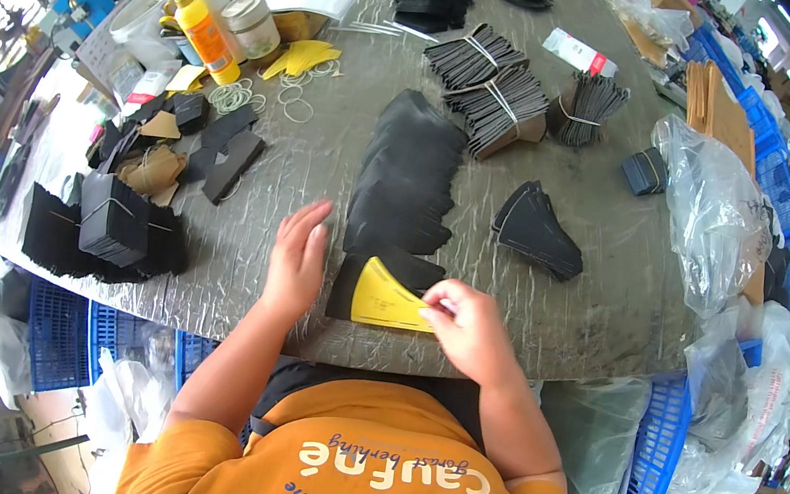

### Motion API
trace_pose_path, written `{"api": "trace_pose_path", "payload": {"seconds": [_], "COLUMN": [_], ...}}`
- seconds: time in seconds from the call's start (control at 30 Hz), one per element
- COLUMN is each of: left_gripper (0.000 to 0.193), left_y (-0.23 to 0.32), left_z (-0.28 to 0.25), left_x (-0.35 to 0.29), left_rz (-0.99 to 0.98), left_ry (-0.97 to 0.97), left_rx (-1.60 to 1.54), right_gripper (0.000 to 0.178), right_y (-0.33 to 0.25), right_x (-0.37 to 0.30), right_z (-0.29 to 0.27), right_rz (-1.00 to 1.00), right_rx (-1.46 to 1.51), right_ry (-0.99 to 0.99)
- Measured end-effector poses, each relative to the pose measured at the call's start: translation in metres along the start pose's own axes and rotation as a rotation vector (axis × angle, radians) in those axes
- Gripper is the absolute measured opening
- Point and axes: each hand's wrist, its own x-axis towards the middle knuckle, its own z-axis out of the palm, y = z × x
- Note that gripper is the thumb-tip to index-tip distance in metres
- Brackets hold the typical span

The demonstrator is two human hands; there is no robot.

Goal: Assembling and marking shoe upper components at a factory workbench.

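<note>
A yellow curved template (384, 300) lies over the near end of a row of overlapping black cut pieces (407, 173). My right hand (472, 333) pinches the template's right end between thumb and fingers. My left hand (299, 262) is raised just left of the black row, fingers stretched out and holding nothing. Right of the row rests a small stack of curved black pieces (540, 231), apart from both hands. Under the template, a black piece (345, 286) shows along its left side.
Bundled dark pieces (498, 90) sit at the far middle. On the left stand black stacks (114, 220), rubber bands (233, 95), an orange-yellow bottle (208, 39) and a white jar (252, 23). Plastic bags (707, 215) hang over the right edge. Blue crates (649, 465) stand below the table.
</note>
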Motion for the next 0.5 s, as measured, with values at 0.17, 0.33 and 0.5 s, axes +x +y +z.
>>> {"api": "trace_pose_path", "payload": {"seconds": [0.17,0.33,0.5], "left_gripper": [0.040,0.055,0.052], "left_y": [0.012,0.041,0.046], "left_z": [-0.029,-0.029,-0.032], "left_x": [-0.068,-0.099,-0.115], "left_rz": [0.091,0.192,0.225], "left_ry": [-0.173,-0.283,-0.364], "left_rx": [0.155,0.275,0.337], "right_gripper": [0.014,0.019,0.023], "right_y": [0.004,0.007,0.006], "right_x": [0.005,-0.007,-0.026], "right_z": [0.044,0.049,0.045], "right_rz": [-0.139,-0.297,-0.300], "right_rx": [-0.418,-0.595,-0.570], "right_ry": [0.088,0.122,0.061]}}
